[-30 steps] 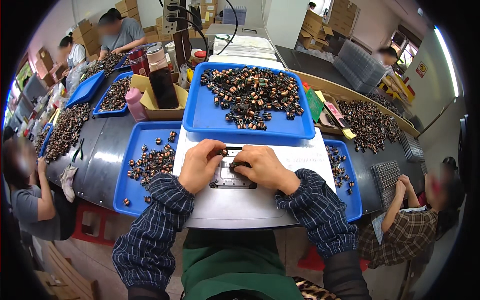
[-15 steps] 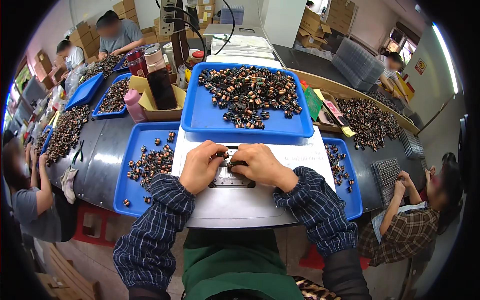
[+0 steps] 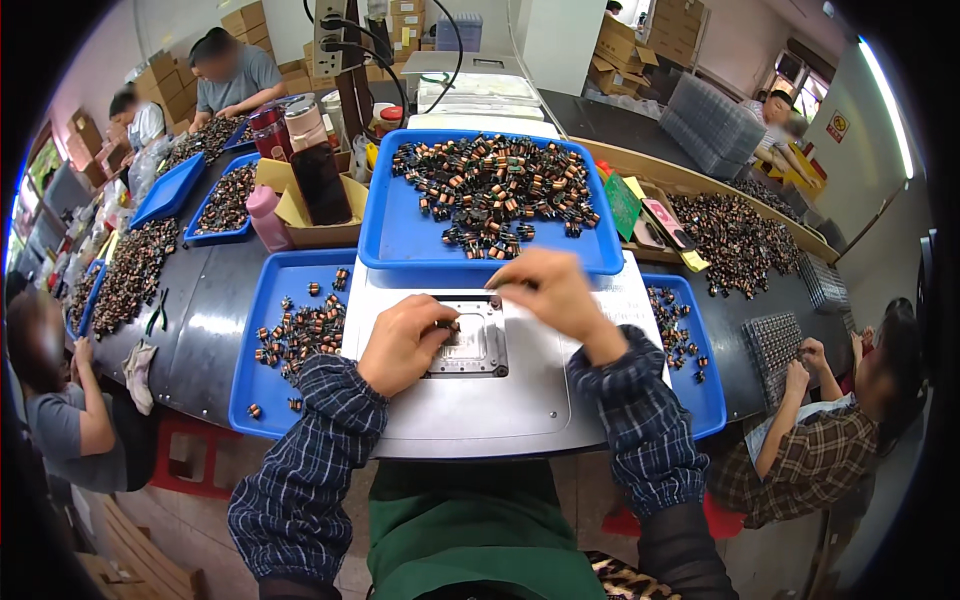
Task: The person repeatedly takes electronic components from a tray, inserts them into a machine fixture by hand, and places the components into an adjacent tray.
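My left hand (image 3: 405, 345) is closed at the left side of a metal fixture (image 3: 488, 350) set in a silvery machine top. A small copper-wound coil (image 3: 453, 325) shows at its thumb and fingertips. My right hand (image 3: 550, 290), partly smeared by motion, hovers over the fixture's far right corner. Its thumb and forefinger are pinched together, and what they hold, if anything, I cannot make out. Just beyond the fixture stands a blue tray (image 3: 400, 245) heaped with copper-wound coils (image 3: 500, 190).
Lower blue trays with more coils flank the machine, one on the left (image 3: 262, 395) and one on the right (image 3: 705, 400). A phone (image 3: 322, 185) leans in a cardboard box beside a pink bottle (image 3: 268, 215). Pliers (image 3: 157, 312) lie farther left. Several co-workers sit around.
My right hand has lifted off the fixture and moved up and to the right, uncovering more of the fixture. My left hand has stayed nearly in place, shifting slightly downward.
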